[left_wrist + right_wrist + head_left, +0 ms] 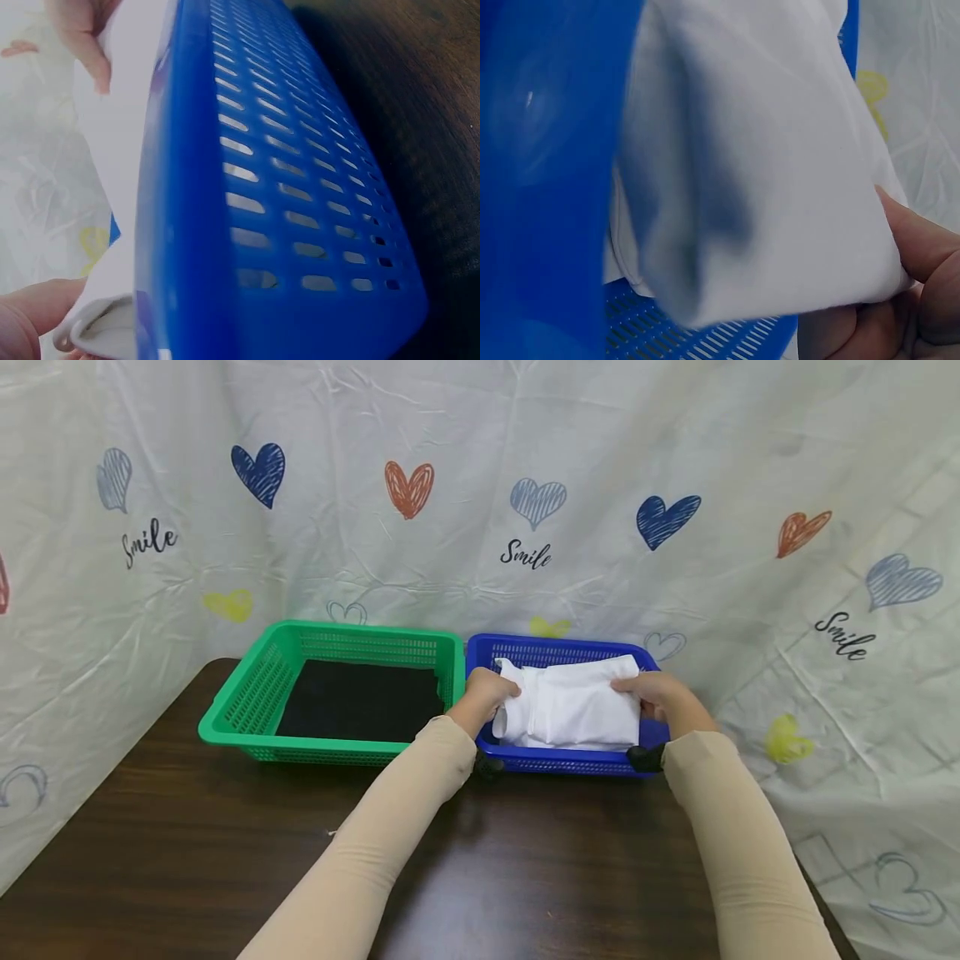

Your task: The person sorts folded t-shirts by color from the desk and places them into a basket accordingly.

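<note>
A folded white cloth (581, 706) lies over the blue basket (562, 763), held at both ends. My left hand (487, 693) pinches its left end, where a rolled fold shows in the left wrist view. At the opposite end my right hand (651, 689) grips the cloth, thumb on top and fingers curled beneath, as the right wrist view shows. In that view the cloth's near corner (780, 247) hangs over the slotted basket floor (727, 337). The basket's slotted front wall (300, 187) stands close beside my left hand.
A green basket (337, 746) stands left of the blue one, with a folded black cloth (360, 700) inside. Both are on a dark wooden table (525, 860). Behind them hangs a white curtain (465, 410) printed with hearts and lettering.
</note>
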Motion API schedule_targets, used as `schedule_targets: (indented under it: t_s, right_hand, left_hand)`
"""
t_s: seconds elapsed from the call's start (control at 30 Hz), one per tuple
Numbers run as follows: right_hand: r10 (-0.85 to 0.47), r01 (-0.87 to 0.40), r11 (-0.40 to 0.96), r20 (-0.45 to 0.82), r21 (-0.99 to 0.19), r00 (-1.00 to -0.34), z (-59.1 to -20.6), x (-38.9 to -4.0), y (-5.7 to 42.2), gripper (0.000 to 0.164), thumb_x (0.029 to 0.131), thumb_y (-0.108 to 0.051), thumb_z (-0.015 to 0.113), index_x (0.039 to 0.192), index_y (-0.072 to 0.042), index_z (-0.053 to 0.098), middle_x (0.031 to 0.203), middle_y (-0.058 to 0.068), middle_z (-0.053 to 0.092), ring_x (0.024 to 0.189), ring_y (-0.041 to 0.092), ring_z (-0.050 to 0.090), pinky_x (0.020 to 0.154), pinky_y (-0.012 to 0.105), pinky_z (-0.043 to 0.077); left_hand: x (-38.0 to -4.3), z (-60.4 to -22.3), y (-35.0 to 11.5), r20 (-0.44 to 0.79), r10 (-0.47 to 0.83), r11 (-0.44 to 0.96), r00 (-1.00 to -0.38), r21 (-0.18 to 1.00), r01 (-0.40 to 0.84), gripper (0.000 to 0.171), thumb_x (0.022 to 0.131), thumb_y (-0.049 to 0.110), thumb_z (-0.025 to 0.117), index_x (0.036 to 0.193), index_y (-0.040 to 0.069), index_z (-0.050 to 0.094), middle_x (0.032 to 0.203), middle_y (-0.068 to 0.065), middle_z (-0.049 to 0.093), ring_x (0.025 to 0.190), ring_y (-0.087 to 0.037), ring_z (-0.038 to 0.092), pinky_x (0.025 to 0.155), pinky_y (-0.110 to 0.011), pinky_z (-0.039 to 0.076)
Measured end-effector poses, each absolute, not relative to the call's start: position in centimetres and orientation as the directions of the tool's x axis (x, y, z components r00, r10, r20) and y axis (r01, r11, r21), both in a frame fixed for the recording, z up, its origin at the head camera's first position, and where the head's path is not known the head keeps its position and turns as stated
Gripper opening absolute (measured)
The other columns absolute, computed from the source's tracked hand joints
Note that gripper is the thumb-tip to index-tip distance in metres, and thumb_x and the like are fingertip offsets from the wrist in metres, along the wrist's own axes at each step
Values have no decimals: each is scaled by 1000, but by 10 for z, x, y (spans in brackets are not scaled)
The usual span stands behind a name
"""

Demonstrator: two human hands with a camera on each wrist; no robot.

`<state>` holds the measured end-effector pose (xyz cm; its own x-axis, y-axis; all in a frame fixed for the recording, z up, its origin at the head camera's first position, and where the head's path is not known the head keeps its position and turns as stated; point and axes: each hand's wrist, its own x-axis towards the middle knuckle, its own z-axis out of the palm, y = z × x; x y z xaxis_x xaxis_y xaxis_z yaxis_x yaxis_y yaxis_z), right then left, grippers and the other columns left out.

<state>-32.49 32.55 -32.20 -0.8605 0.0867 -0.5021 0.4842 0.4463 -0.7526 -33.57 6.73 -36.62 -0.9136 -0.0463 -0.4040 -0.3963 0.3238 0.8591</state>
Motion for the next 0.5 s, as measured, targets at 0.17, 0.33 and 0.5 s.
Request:
schedule_targets:
  t_s: [0.17, 0.33, 0.5]
  right_hand:
    - [104, 494, 465, -509, -735, -854, -328, -325, 327, 63, 104, -23, 51, 152, 7, 24, 97, 0, 57, 68, 4, 64, 72, 23, 59]
    - [128, 504, 473, -509, -723, -851, -333, -325, 327, 61, 104, -23, 51, 150, 8, 26, 91, 0, 59, 67, 6, 65, 73, 26, 61]
    - [132, 501, 447, -500, -741, -856, -340, -327, 326, 61, 103, -21, 53, 150, 9, 27, 93, 3, 59, 67, 8, 66, 73, 29, 62]
  left_hand:
    - [-329, -366, 71, -381, -43, 372, -923, 852, -369, 57, 89, 15, 73, 138, -4, 52, 133, -16, 61, 78, -17, 54, 66, -29, 48]
    - [-324, -365, 75, -359, -59, 414, -931, 840, -350, 54, 89, 13, 72, 137, -5, 53, 129, -17, 62, 76, -17, 52, 62, -28, 46]
    - [-320, -365, 78, -334, -80, 475, -939, 815, -331, 47, 89, 11, 69, 130, -7, 56, 118, -18, 64, 67, -17, 49, 54, -25, 44]
